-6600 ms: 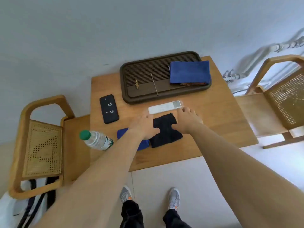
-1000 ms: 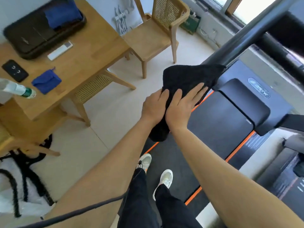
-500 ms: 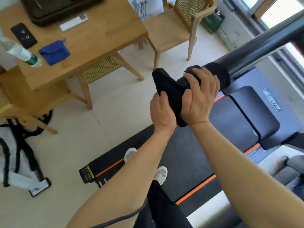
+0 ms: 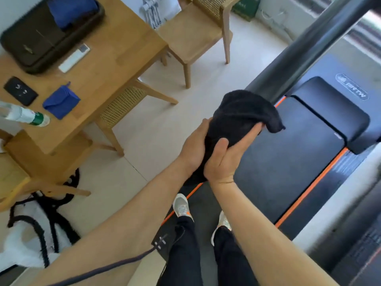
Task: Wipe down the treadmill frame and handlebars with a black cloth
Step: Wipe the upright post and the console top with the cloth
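A black cloth (image 4: 243, 112) is wrapped over the near end of the treadmill's dark handlebar (image 4: 305, 50), which runs up to the top right. My left hand (image 4: 194, 147) presses the cloth from the left side. My right hand (image 4: 226, 155) grips it from below and right, thumb on top. The treadmill belt (image 4: 288, 157), black with orange side stripes, lies beneath; my feet stand on its near end.
A wooden table (image 4: 115, 50) at upper left holds a dark tray (image 4: 26, 46), a remote, a phone, a blue cloth (image 4: 61, 102) and a water bottle (image 4: 24, 115). Wooden chairs (image 4: 198, 38) stand around it. Black straps lie on the floor at lower left.
Both hands slid the black cloth down along the handlebar toward its near end. My right hand turned from gripping over the bar to holding the cloth from underneath.
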`<action>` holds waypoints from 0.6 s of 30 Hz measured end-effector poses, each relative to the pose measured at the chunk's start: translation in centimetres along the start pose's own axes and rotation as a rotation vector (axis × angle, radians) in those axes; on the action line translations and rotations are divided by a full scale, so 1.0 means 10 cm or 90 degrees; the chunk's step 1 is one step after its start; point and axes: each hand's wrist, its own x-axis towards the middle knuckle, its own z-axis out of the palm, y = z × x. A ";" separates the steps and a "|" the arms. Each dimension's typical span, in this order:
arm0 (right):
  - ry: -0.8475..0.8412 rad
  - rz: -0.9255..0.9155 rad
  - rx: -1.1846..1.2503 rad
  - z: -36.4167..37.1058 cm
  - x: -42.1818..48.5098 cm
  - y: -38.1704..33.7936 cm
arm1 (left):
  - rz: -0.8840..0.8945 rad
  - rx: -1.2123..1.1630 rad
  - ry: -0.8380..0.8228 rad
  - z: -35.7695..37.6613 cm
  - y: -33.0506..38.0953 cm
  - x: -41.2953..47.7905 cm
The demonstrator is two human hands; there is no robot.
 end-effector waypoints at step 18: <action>0.116 0.420 0.130 -0.27 1.48 -0.25 | 0.151 0.568 -0.037 0.99 1.28 0.51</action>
